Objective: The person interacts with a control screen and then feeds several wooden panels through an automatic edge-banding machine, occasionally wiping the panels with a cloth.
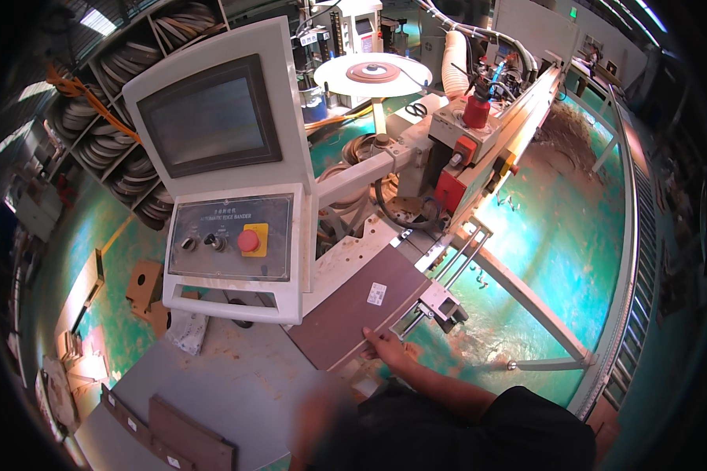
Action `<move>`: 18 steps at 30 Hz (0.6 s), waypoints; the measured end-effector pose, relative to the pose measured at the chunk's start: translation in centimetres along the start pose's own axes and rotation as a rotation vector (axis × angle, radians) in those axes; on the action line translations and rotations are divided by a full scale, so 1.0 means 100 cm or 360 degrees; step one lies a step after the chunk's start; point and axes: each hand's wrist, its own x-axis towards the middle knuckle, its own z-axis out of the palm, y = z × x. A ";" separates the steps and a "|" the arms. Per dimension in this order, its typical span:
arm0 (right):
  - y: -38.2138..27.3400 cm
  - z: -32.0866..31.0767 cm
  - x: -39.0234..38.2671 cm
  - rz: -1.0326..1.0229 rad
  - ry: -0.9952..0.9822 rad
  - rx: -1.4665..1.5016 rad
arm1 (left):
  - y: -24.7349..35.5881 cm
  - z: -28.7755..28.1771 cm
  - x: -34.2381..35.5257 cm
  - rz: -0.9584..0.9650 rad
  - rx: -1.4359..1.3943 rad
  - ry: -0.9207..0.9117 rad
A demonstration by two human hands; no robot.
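While the labelled brown panel (347, 309) is edge-pinched by the right hand (385, 351), skewing could be caused by uneven pushing; the left hand (322, 416) is too blurred to judge.

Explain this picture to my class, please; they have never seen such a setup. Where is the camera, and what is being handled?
This single view comes from a wide fisheye camera on a person's head, looking down; straight edges bend near its rim. There is no robot, only bare hands. The right hand touches the near edge of a brown panel bearing a white label; how firmly it grips is unclear. The blurred shape at the bottom is probably the left hand; nothing held there can be made out. Smaller brown panels lie on a grey table. Beyond it is a pale console with a screen and a red button, left of a workshop machine.
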 end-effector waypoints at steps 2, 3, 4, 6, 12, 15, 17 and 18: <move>-0.010 -0.013 0.004 -0.0044 0.0047 -0.0007 | 0.006 0.006 0.005 -0.0003 0.0021 0.0015; -0.016 -0.021 0.007 -0.0083 0.0081 -0.0027 | 0.009 0.010 0.007 -0.0005 0.0032 0.0022; -0.023 -0.028 0.011 -0.0130 0.0121 -0.0041 | 0.011 0.013 0.011 -0.0016 0.0003 0.0014; -0.032 -0.049 0.027 -0.0161 0.0188 -0.0007 | 0.012 0.021 0.017 -0.0040 -0.0054 -0.0005; -0.073 -0.114 0.061 -0.0167 0.0320 -0.0046 | 0.034 0.040 0.038 -0.0081 -0.0089 -0.0041; -0.097 -0.131 0.072 -0.0175 0.0300 -0.0041 | 0.070 0.039 0.039 -0.0204 -0.0154 -0.0088; -0.109 -0.145 0.076 -0.0278 0.0375 -0.0011 | 0.067 0.040 0.046 -0.0315 -0.0209 -0.0148; -0.115 -0.158 0.081 -0.0311 0.0430 0.0005 | 0.057 0.040 0.052 -0.0288 -0.0206 -0.0196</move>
